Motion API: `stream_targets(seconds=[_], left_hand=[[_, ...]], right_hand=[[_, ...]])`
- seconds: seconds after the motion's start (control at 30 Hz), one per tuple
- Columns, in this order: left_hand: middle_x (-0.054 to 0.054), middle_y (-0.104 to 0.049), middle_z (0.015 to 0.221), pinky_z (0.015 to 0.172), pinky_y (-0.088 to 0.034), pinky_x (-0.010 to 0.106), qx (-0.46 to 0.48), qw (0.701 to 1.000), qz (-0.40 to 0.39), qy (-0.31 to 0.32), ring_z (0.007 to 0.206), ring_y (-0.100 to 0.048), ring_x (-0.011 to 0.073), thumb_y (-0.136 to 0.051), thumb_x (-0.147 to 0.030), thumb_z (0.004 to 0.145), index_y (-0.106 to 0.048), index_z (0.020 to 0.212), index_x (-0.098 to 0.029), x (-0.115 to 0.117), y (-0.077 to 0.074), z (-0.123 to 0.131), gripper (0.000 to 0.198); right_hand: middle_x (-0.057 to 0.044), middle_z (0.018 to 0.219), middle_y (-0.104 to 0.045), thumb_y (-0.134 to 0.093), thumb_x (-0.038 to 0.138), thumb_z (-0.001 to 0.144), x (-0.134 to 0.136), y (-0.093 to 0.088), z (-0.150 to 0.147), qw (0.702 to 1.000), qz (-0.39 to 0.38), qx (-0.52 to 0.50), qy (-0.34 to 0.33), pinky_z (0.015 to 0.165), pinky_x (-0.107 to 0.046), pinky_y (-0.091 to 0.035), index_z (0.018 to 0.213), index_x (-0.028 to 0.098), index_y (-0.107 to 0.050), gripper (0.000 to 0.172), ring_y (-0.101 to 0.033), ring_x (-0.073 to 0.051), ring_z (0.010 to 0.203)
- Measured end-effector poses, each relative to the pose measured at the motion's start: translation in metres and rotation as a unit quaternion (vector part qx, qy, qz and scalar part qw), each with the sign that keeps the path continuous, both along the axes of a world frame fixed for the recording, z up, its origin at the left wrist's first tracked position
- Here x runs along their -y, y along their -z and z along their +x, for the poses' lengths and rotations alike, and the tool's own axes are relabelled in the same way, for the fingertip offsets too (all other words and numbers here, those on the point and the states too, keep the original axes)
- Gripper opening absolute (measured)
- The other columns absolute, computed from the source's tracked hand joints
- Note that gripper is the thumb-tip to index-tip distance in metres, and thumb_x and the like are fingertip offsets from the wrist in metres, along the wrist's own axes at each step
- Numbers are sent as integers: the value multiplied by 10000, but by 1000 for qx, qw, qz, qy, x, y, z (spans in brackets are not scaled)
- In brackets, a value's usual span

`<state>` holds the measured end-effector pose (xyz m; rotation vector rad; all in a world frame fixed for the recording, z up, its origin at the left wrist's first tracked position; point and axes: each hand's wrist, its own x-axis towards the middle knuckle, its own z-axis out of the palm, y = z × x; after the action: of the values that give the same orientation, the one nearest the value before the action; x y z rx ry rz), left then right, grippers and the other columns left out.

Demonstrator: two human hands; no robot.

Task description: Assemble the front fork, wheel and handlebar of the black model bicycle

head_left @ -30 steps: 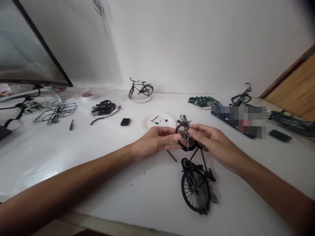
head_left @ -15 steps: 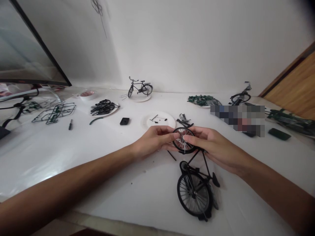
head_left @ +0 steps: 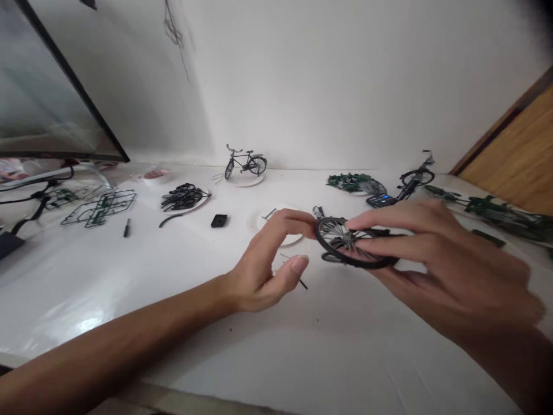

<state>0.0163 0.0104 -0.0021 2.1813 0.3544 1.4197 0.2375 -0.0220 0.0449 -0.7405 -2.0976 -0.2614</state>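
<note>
My right hand (head_left: 453, 271) grips a black model bicycle (head_left: 334, 237) above the table, its fingers across a spoked wheel that lies tilted towards me. Much of the frame is hidden behind that hand and the wheel. My left hand (head_left: 265, 271) is at the wheel's left side, thumb and fingers apart. Its fingertips reach the tyre's edge; whether they touch it I cannot tell. Behind my left hand is a white paper plate (head_left: 294, 239) with small parts, partly covered. A thin black rod (head_left: 303, 284) lies on the table just beyond my left thumb.
Another model bicycle (head_left: 246, 163) stands on a plate by the wall. Black parts (head_left: 184, 197) and green parts (head_left: 352, 183) fill two plates. Green sprue frames (head_left: 99, 208), a small screwdriver (head_left: 127, 228) and a black square piece (head_left: 219, 221) lie leftward. A monitor (head_left: 52, 86) borders the left.
The bicycle has been turned and lifted, its rear wheel no longer hanging towards me. My left hand has opened off the wheel; my right hand has shifted its grip and come nearer.
</note>
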Motion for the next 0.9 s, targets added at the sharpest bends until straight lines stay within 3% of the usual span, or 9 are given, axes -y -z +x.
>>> stream_targets(seconds=[0.13,0.33,0.43,0.53,0.7,0.9], left_hand=[[120,-558,1103,909,-454,406,-4,999,46,-22,1030,-547,218,-489,-262,948,-482,1128,-184,-7,3,-1,197],[105,-548,1090,870,-478,372,-61,988,111,-90,1032,-540,210,-690,-221,852,-458,1169,-200,-14,1,-2,393],[117,-567,1119,872,-464,372,-81,973,176,-123,1046,-544,214,-712,-221,849,-507,1118,-187,-13,-2,-3,340],[71,-640,1032,831,-434,355,-109,964,214,-117,957,-576,195,-707,-240,861,-532,1051,-204,-13,0,-3,260],[28,-683,948,795,-397,340,-106,965,207,-124,878,-586,172,-661,-216,898,-542,1003,-224,-15,5,-4,159],[18,-681,932,797,-400,349,-103,966,199,-133,851,-579,165,-675,-152,871,-530,957,-217,-15,5,-4,181]], right_hand=[[-10,1123,-727,-728,59,769,-9,17,7,999,12,32,-30,803,-415,-538,964,302,-635,326,-697,-249,937],[-24,1217,-674,-721,87,795,-11,27,6,999,4,11,-34,834,-394,-575,1036,304,-646,333,-680,-255,1013],[-67,1219,-647,-722,66,790,-10,29,1,999,23,10,-41,836,-369,-585,1053,253,-657,329,-665,-242,1037],[-75,1191,-646,-716,31,783,-10,33,-5,998,-5,3,-66,813,-348,-592,1054,241,-657,348,-668,-221,1010],[-42,1150,-674,-705,36,790,-10,38,-10,996,-48,-36,-70,786,-349,-593,1058,308,-665,384,-686,-225,964],[-52,1085,-694,-699,63,798,-9,32,-12,995,-73,-34,-65,771,-374,-593,1046,295,-665,342,-685,-228,943]])
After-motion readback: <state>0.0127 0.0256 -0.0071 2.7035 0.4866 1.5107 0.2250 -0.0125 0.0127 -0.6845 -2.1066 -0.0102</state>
